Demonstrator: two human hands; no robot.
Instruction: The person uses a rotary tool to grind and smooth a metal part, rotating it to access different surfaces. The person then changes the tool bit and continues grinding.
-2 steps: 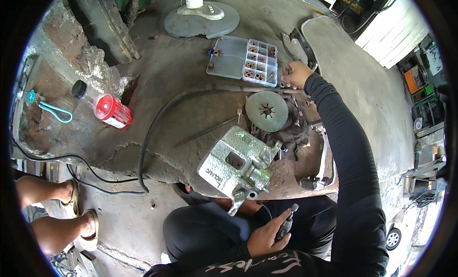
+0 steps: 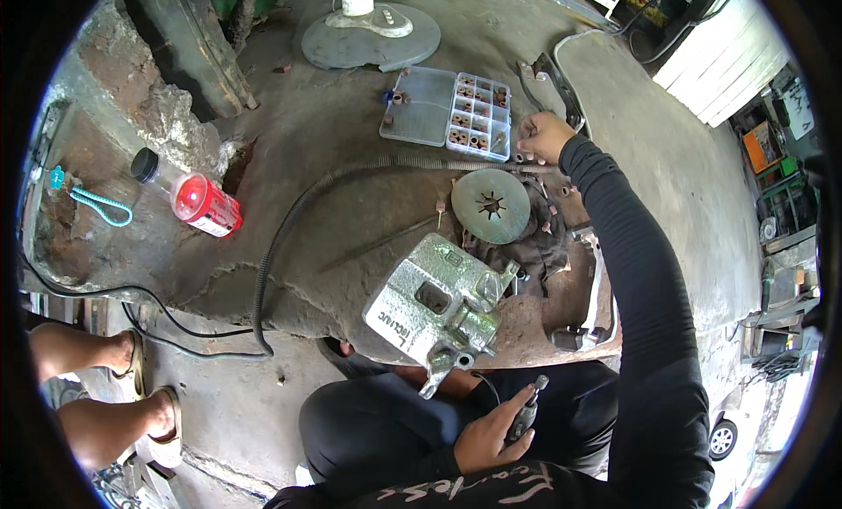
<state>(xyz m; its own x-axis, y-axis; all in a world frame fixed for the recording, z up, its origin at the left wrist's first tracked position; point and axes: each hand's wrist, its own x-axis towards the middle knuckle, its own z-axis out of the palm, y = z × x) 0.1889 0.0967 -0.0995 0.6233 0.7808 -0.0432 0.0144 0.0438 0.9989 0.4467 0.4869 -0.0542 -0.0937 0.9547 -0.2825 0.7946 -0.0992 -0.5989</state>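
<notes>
My left hand (image 2: 485, 439) is wrapped round the dark body of a rotary tool handpiece (image 2: 525, 414), held low over my lap with its metal nose up. My right hand (image 2: 547, 139) reaches far forward, fingers curled together, beside a clear divided parts box (image 2: 454, 132). Whatever those fingers hold is hidden. The box lies open, with small copper-brown pieces in its compartments. A silvery brake caliper (image 2: 408, 285) rests at the edge of the raised concrete in front of me. Behind it a round metal disc (image 2: 467, 212) with a star-shaped hole lies partly on dark cloth (image 2: 554, 246).
A ribbed flexible hose (image 2: 303, 197) curves across the concrete. On the left lies a clear and red bottle (image 2: 206, 204) with a black cap. A round stand base (image 2: 373, 48) stands at the back. Another person's legs (image 2: 88, 351) are at the lower left.
</notes>
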